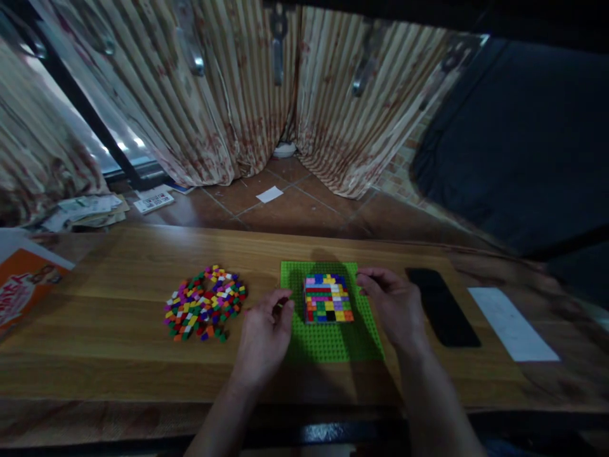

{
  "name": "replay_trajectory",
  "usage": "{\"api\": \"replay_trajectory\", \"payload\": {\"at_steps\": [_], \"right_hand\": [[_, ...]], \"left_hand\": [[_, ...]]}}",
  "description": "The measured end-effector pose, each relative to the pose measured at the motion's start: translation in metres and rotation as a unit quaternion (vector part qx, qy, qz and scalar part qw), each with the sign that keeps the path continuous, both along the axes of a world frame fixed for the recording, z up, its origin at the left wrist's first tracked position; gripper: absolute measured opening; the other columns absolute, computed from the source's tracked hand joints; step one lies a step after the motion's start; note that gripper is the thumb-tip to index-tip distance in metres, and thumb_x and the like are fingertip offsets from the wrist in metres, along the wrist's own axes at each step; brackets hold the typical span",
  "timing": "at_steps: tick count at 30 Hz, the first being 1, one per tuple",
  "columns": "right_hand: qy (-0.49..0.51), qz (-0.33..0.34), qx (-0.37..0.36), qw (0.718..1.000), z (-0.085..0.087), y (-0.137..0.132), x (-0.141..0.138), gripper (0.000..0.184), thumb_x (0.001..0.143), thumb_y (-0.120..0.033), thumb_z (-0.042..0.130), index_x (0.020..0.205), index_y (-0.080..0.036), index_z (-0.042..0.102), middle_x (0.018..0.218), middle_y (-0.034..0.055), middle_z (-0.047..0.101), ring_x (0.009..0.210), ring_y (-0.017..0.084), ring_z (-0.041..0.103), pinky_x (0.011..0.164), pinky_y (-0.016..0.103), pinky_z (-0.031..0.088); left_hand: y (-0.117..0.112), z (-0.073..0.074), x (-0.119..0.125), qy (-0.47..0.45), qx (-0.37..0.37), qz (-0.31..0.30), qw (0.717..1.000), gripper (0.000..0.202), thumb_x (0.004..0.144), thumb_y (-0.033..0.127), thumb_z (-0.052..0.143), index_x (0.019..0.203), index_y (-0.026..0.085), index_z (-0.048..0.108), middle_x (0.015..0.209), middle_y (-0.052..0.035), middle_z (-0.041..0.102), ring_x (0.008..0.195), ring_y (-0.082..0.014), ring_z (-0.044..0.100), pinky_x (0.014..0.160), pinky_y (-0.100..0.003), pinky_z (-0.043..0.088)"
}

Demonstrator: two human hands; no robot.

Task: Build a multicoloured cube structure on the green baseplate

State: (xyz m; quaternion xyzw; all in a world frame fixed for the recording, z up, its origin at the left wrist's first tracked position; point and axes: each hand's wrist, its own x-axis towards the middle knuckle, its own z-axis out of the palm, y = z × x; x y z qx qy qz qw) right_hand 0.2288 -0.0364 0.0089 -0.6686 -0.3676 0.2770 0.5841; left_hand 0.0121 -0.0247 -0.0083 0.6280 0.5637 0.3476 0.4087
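Observation:
A block build [328, 301] of many-coloured toy bricks stands on a green studded baseplate [314, 346]. Left of the build, my left hand [266, 330] hovers over the baseplate's edge with thumb and fingers curled toward each other; anything between them is too small to make out. On the other side, my right hand [392, 304] is closed in a pinch near the plate's upper right corner. A tiny dark spot shows at its fingertips, but I cannot tell what it is. Neither hand appears to touch the build. Loose toy bricks [204, 304] lie in a heap to the left.
All this rests on a wooden table [118, 368]. A black phone-like slab [442, 308] and a white paper strip [514, 324] lie to the right. An orange printed packet [28, 285] is at far left. Behind are striped curtains [228, 95] and a tiled floor [304, 212].

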Motion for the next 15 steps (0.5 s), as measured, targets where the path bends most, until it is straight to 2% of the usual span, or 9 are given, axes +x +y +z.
{"api": "replay_trajectory", "payload": {"at_steps": [4,9,15], "right_hand": [[0.021,0.054,-0.008,0.998,-0.013,0.003,-0.004,0.02,0.069,-0.039,0.075,0.076,-0.02,0.073,0.075,0.0021,0.071,0.07,0.017,0.062,0.067,0.031,0.049],[0.009,0.087,-0.008,0.996,-0.023,0.008,-0.002,0.012,0.069,-0.035,0.076,0.073,-0.023,0.075,0.082,0.0016,0.068,0.08,0.018,0.061,0.073,0.031,0.046],[0.113,0.112,-0.005,0.987,-0.036,0.014,0.002,0.014,0.062,-0.034,0.082,0.073,-0.026,0.077,0.099,0.0017,0.067,0.094,0.019,0.061,0.082,0.033,0.048]], "left_hand": [[0.004,-0.002,0.01,0.013,-0.007,-0.01,1.0,0.03,0.087,0.036,0.052,0.105,0.018,0.068,0.086,-0.0045,0.073,0.07,-0.0165,0.066,0.064,-0.027,0.051],[0.008,-0.007,0.016,0.011,0.0,-0.012,1.0,0.029,0.088,0.036,0.051,0.105,0.019,0.068,0.095,-0.0054,0.074,0.084,-0.0187,0.069,0.075,-0.03,0.053],[0.009,-0.01,0.02,-0.006,-0.006,-0.022,1.0,0.027,0.089,0.034,0.05,0.103,0.019,0.068,0.096,-0.0058,0.074,0.086,-0.0187,0.069,0.077,-0.03,0.053]]}}
